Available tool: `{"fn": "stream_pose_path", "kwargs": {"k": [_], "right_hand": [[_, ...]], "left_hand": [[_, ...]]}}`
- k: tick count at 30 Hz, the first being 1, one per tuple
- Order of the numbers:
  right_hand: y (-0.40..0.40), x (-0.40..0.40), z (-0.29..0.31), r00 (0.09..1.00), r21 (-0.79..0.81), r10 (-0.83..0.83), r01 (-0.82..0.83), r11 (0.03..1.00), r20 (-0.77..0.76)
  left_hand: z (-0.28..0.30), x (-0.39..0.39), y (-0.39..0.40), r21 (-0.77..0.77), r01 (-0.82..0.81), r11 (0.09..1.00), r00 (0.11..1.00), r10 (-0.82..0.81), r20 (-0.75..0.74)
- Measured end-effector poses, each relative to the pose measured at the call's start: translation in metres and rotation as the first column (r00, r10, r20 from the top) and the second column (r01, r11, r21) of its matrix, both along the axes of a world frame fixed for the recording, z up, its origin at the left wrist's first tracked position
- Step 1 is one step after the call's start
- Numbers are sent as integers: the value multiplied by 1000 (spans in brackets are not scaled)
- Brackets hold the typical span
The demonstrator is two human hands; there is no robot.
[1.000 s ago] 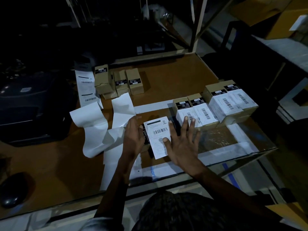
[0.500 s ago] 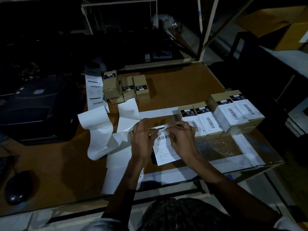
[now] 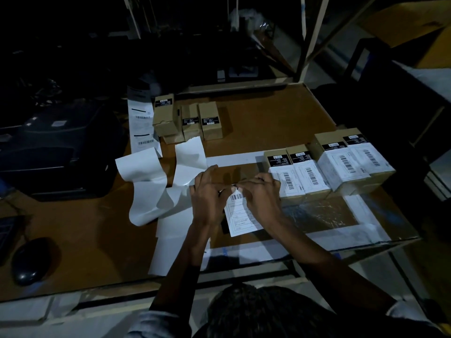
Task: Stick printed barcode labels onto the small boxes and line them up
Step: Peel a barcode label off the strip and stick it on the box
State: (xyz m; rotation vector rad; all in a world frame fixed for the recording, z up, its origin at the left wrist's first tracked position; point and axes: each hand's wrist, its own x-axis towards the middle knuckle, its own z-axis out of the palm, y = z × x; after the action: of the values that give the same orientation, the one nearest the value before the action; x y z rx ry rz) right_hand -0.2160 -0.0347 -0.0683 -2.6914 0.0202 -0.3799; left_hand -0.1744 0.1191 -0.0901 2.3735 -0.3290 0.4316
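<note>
Left hand (image 3: 207, 198) and right hand (image 3: 260, 198) met at frame centre, fingertips pinching the label's (image 3: 240, 215) top edge | label between both hands, equally near, over a mostly hidden box | long axis ran up-down the frame, barcode uppermost | labelled boxes (image 3: 327, 167) lined up just right.

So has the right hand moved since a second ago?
Yes. The right hand has left the label's right side, curling onto its top edge, still left of the labelled boxes.
</note>
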Motion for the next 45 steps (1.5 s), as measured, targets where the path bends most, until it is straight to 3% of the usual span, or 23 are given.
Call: {"fn": "stream_pose_path", "kwargs": {"k": [6,10,15,18,23,26,29,32,35,39,45], "right_hand": [[-1,2,10,996,-107,-15,6,994,-82],[-5,-1,9,999,-85,-5,1,996,-54],[9,-8,-3,999,-23,33,-33,999,4],[8,-10,4,1000,-90,11,-13,996,-15],[-14,-10,17,983,-195,-153,131,972,-101],[-4,-11,16,982,-148,-148,130,980,-119],[16,-13,13,988,-102,-102,91,991,-113],[15,-12,12,986,-161,-140,124,979,-89],[-4,-15,13,967,-173,-249,237,956,-50],[-9,-20,15,958,-223,-284,270,937,-32],[2,-12,12,970,-143,-198,179,974,-139]], "left_hand": [[-7,9,2,54,-35,998,987,43,-156],[8,6,0,48,-46,998,974,56,-220],[2,10,7,-61,126,990,982,-133,-137],[-1,10,13,-58,201,978,976,-205,-73],[4,1,15,-117,200,973,976,-188,107],[16,-11,9,-45,216,975,965,-206,164],[23,-14,7,-8,201,980,973,-199,113],[13,-8,15,33,163,986,983,-165,84],[7,-7,15,-48,109,993,991,-105,88],[9,-8,14,-101,55,993,997,-49,59],[16,-10,9,46,5,999,1000,-6,24]]}}
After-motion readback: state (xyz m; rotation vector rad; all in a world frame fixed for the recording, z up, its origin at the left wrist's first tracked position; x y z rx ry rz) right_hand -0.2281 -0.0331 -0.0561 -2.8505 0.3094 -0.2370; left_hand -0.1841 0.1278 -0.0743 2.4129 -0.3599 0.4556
